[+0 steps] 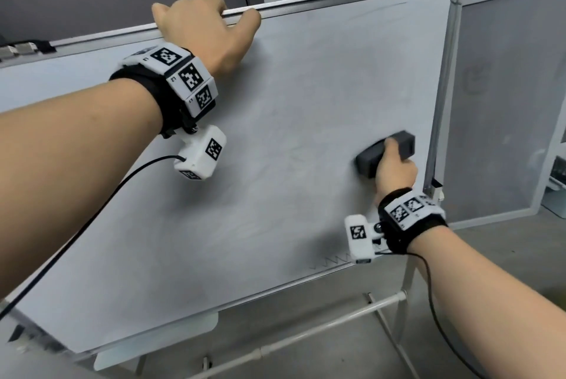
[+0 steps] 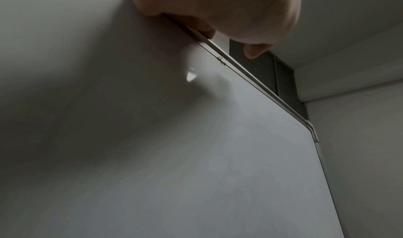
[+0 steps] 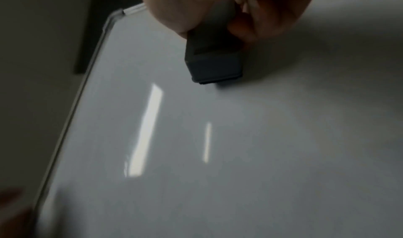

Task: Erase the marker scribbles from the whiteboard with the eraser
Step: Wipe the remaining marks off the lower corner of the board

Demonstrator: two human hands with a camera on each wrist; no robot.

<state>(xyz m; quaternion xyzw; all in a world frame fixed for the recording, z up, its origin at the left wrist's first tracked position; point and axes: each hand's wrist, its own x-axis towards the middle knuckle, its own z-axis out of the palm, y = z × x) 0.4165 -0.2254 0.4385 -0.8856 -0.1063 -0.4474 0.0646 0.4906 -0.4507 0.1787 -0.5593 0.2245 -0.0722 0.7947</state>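
A large whiteboard on a stand tilts across the head view, its surface smeared grey. My left hand grips the board's top edge, fingers curled over the frame. My right hand holds a dark grey eraser pressed flat against the board near its right edge; the right wrist view shows the eraser clamped between thumb and fingers. A faint zigzag scribble lies along the bottom edge, just left of my right wrist camera. A thin faint line runs near the top right.
The board's metal stand legs spread over the grey floor below. A marker tray hangs under the bottom frame. A glass partition stands behind the right edge. Cables trail from both wrist cameras.
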